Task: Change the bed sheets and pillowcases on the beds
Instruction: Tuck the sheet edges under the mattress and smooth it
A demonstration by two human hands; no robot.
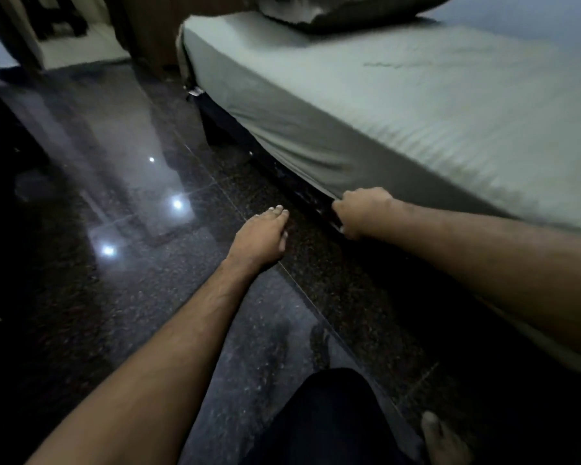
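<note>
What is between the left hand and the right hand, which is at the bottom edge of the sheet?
In the head view, only bare dark speckled floor lies between the left hand and the right hand, which grips the sheet at its lower edge.

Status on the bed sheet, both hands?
Right hand grips the sheet hem at the mattress's lower edge. Left hand open, off the bed. Pillow on top.

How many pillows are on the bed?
1. The pillow lies at the far end of the bed, at the top edge of the view, partly cut off. More may be out of view to the right.
</note>
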